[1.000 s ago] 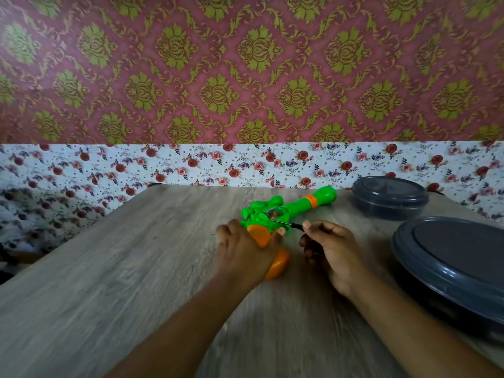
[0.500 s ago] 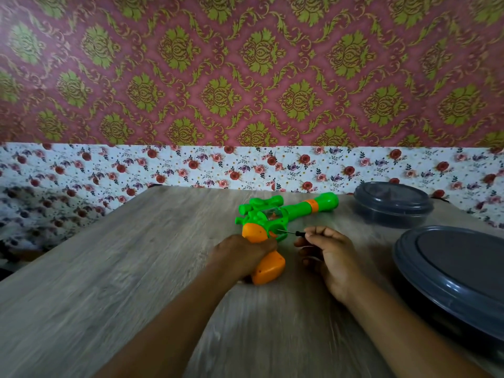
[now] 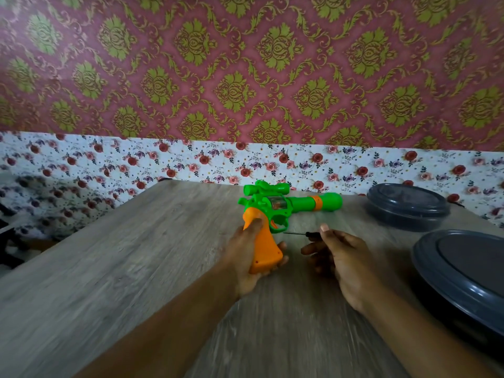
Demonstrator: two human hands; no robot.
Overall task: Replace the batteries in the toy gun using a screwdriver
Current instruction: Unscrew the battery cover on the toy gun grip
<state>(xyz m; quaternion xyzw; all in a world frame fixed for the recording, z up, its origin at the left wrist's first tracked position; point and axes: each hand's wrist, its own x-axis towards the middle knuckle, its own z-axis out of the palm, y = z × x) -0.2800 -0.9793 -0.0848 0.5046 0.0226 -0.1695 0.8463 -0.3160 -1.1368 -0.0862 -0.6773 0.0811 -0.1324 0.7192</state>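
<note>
A green toy gun [image 3: 283,205] with an orange grip and an orange band on its barrel stands upright over the wooden table [image 3: 136,268], barrel pointing right. My left hand [image 3: 245,257] grips the orange handle from below and behind, thumb on its upper part. My right hand [image 3: 338,257] is just right of the handle and pinches a small screwdriver [image 3: 298,234] with a thin dark shaft. The shaft points left toward the trigger guard, its tip a little short of the gun. No batteries are visible.
Two dark grey lidded round containers sit on the right: a smaller one [image 3: 407,207] at the back and a larger one [image 3: 461,276] near the table's right edge. A floral-papered wall runs behind the table.
My left hand has turned the gun from lying flat to upright, so the orange handle faces me. The screwdriver tip has drawn back from the gun body and sits lower.
</note>
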